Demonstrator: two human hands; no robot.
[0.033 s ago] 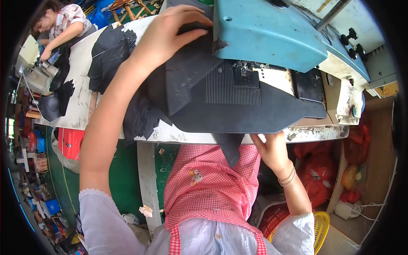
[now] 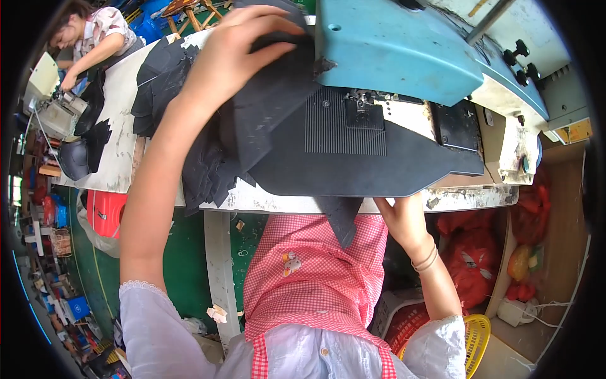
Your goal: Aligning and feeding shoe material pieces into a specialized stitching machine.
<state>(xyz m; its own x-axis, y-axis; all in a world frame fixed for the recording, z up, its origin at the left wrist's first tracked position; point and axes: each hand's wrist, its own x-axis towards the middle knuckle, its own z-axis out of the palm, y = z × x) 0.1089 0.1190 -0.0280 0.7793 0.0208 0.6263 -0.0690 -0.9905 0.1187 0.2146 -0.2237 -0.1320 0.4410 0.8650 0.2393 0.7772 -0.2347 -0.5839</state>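
A blue-covered machine [image 2: 398, 54] stands over a flat dark work plate [image 2: 353, 174] with a ribbed patch near its working head. My left hand [image 2: 230, 60] is at the plate's far left, thumb and fingers curled round a black sheet piece [image 2: 268, 117]. That piece slopes down over the plate's left part. At the plate's near edge is my right hand [image 2: 404, 221], its fingertips hidden under the plate. Left of it, a dark pointed piece [image 2: 341, 221] hangs below the table's edge.
Stacked black pieces [image 2: 211, 167] lie left of the plate, with another pile [image 2: 161, 85] farther back on the white table [image 2: 117, 142]. A co-worker [image 2: 104, 38] sits at another machine, far left. Red bags [image 2: 470, 265] and a yellow basket [image 2: 480, 341] are below right.
My left hand has shifted slightly left and nearer, drawing the black sheet piece left across the plate. My right hand stays under the near edge, almost unmoved.
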